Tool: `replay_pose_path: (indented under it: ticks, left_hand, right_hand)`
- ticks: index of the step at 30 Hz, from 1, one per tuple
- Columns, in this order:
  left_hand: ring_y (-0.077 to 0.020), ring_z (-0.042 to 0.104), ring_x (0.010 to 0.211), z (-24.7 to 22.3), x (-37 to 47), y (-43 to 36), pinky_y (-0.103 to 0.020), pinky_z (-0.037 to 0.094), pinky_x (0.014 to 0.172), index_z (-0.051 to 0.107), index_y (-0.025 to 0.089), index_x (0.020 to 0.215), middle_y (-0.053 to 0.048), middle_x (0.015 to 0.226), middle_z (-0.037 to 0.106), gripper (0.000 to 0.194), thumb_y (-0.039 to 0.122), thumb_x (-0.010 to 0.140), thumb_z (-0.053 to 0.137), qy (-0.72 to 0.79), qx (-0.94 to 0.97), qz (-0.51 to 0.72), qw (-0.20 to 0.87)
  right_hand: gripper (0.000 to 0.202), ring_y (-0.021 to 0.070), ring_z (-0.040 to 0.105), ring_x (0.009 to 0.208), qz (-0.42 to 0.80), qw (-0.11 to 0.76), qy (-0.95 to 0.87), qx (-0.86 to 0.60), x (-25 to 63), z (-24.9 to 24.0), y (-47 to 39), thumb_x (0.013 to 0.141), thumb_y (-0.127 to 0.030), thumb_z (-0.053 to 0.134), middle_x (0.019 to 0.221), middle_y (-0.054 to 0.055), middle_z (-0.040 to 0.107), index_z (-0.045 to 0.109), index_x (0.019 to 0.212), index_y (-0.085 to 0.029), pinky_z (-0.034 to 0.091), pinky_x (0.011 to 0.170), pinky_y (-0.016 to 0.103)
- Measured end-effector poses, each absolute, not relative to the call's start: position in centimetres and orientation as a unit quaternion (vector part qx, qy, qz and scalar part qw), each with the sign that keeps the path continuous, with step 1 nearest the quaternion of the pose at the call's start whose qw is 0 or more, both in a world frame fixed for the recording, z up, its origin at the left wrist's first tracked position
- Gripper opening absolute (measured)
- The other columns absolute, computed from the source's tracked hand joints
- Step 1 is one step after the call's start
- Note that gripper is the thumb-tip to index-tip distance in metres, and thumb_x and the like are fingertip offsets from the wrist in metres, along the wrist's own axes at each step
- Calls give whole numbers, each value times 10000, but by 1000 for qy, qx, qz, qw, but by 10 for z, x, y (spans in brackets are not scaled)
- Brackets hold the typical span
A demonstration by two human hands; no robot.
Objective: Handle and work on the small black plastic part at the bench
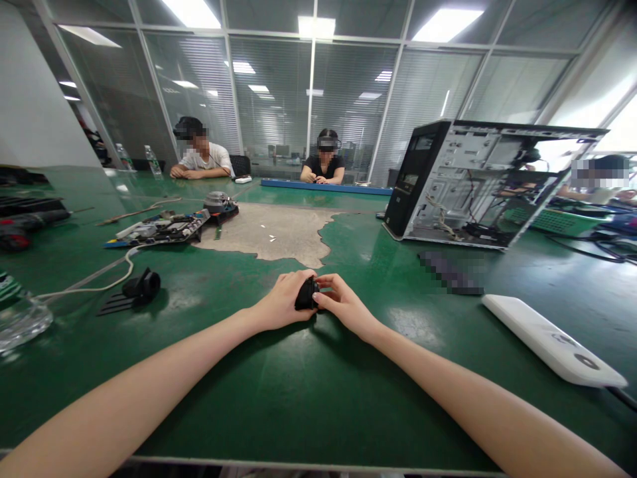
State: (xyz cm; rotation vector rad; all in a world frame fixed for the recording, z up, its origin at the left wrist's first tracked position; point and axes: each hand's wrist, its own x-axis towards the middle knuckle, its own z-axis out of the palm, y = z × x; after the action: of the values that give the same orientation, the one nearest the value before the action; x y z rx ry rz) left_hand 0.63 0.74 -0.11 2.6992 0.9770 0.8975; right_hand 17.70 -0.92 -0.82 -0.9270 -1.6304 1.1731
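Observation:
Both my hands meet over the middle of the green table (279, 392), around a small black plastic part (305, 295). My left hand (279, 302) is closed around its left side, with the thumb below it. From the right, the bent fingers and thumb of my right hand (343, 302) grip the part's other side. Its exact kind is hard to make out, since fingers cover much of it. To the left lies another black plastic piece (142, 285) with a round ring and flat prongs.
An open computer case (423, 179) stands at the back right. Nearer lie a white power strip (552, 338) and a blurred dark object (450, 273). A circuit board (159, 229), a cable (130, 262) and a clear bottle (22, 318) are leftward. Two people (206, 156) sit across the table.

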Motion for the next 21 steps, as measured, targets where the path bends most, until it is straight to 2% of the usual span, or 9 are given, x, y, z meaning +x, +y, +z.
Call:
replay_pose_path:
  ticks: [3, 7, 11, 21]
  left_hand:
    - [-214, 489, 978, 0, 6, 7, -371, 326, 874, 310, 225, 1139, -42, 1054, 506, 546, 271, 681, 604, 324, 896, 296, 67]
    - [-215, 487, 983, 0, 5, 6, -371, 322, 875, 307, 225, 1144, -41, 1049, 506, 543, 270, 688, 598, 322, 898, 294, 67]
    - [-213, 490, 983, -2, 5, 7, -372, 319, 878, 301, 224, 1144, -41, 1048, 505, 548, 278, 690, 603, 320, 896, 301, 67]
    - [-217, 490, 974, -1, 5, 8, -366, 331, 860, 313, 225, 1137, -39, 1055, 507, 545, 278, 684, 611, 324, 896, 297, 69]
  right_hand:
    - [288, 127, 558, 763, 477, 432, -664, -381, 178, -7, -9, 748, -313, 575, 969, 35, 531, 474, 994, -204, 470, 711, 318]
    - [250, 143, 555, 845, 473, 443, -671, -360, 179, -4, -12, 722, -269, 609, 948, 16, 543, 479, 929, -212, 453, 773, 324]
    - [200, 144, 551, 847, 478, 450, -667, -351, 178, -4, -13, 746, -275, 581, 909, 2, 536, 466, 900, -219, 464, 721, 299]
    - [280, 133, 549, 796, 471, 447, -662, -374, 178, -10, -8, 749, -286, 570, 993, 37, 517, 457, 994, -211, 466, 691, 297]
